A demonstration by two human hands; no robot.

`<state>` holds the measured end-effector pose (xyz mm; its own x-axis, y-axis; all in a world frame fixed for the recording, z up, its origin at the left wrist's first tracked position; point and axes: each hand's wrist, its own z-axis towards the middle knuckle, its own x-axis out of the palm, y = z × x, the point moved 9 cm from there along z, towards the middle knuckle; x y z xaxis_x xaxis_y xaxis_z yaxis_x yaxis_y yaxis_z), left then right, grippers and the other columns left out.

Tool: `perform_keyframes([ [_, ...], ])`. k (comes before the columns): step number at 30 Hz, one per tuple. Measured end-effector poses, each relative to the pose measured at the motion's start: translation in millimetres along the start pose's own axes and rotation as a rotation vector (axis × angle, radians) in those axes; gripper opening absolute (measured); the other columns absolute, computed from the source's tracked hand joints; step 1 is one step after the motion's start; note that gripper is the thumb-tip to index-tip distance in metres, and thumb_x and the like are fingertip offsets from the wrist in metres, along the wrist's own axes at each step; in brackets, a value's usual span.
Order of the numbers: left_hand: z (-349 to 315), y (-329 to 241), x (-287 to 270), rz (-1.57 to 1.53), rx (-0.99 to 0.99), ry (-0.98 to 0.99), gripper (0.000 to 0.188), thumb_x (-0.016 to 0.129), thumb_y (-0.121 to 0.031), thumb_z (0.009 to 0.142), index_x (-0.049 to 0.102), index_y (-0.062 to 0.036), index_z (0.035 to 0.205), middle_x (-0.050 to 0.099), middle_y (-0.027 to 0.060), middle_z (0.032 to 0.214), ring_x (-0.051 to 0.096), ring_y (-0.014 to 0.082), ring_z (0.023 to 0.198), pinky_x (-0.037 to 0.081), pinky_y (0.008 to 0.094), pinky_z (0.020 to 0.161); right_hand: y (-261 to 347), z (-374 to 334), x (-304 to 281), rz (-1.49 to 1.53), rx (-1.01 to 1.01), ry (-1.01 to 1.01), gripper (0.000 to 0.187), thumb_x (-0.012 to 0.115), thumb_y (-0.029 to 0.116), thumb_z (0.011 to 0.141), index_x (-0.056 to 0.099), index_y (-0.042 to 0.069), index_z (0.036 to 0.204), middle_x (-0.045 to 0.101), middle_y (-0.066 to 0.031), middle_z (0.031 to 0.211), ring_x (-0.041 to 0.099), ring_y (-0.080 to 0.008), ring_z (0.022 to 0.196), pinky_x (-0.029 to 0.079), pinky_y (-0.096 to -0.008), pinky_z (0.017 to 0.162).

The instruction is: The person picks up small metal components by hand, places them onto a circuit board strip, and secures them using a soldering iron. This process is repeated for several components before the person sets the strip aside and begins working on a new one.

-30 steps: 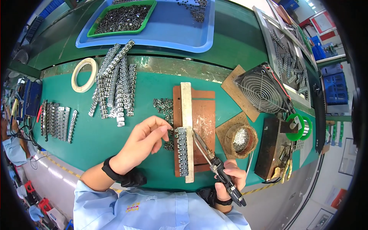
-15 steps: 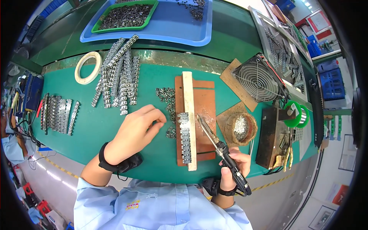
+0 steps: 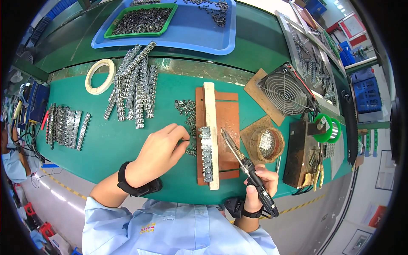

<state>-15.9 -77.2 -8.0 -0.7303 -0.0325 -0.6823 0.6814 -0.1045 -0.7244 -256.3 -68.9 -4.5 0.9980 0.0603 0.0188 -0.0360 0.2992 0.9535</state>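
Observation:
My right hand (image 3: 263, 185) is wrapped round the handle of a soldering iron (image 3: 251, 176); its tip points up and left over a brown board (image 3: 228, 144). Along that board lies a pale wooden bar (image 3: 210, 97), with a row of small dark components (image 3: 206, 155) on its left side. Thumb and forefinger of my left hand (image 3: 162, 148) are pinched together beside a loose heap of small metal parts (image 3: 187, 111). A tiny dark piece shows at the fingertips, too small to name.
Strips of joined components (image 3: 136, 85) and a tape roll (image 3: 100, 76) lie at the left. Behind them stands a blue tray (image 3: 204, 40) with a green tray (image 3: 111, 30) inside. A fan (image 3: 284, 91), a round pot (image 3: 272, 144) and a solder spool (image 3: 329, 128) are at the right.
My left hand has moved a little right and its fingers have closed into a pinch by the loose parts. The right hand and soldering iron have hardly moved.

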Motion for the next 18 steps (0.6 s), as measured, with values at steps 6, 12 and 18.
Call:
perform_keyframes([
  [6,4.0,4.3,-4.1,-0.104,-0.071,-0.011,0.013,0.059,-0.003,0.075,0.052,-0.0029,0.086,0.054,0.0093,0.074,0.054,0.0242,0.057,0.043,0.0335,0.050,2.3,1.8,1.2,0.006,-0.035,0.013,0.038,0.073,0.019,0.068,0.050,0.000,0.091,0.053,-0.0086,0.068,0.047,-0.0169,0.065,0.038,-0.0270,0.058],
  [12,5.7,1.3,-9.6,-0.072,-0.054,-0.019,0.009,0.061,0.000,0.074,0.057,-0.0007,0.082,0.053,0.0062,0.071,0.053,0.0156,0.056,0.041,0.0269,0.050,1.5,1.6,0.4,0.026,-0.041,0.015,0.036,0.072,0.016,0.067,0.050,0.000,0.091,0.053,-0.0081,0.068,0.047,-0.0170,0.064,0.038,-0.0274,0.058],
  [18,0.0,-6.6,7.3,-0.242,-0.023,0.278,0.008,0.061,-0.002,0.074,0.058,-0.0013,0.082,0.053,0.0073,0.072,0.053,0.0184,0.058,0.042,0.0290,0.051,1.4,2.0,0.3,0.025,-0.050,0.039,0.035,0.071,0.014,0.066,0.050,0.000,0.091,0.053,-0.0077,0.068,0.046,-0.0174,0.064,0.038,-0.0279,0.058],
])
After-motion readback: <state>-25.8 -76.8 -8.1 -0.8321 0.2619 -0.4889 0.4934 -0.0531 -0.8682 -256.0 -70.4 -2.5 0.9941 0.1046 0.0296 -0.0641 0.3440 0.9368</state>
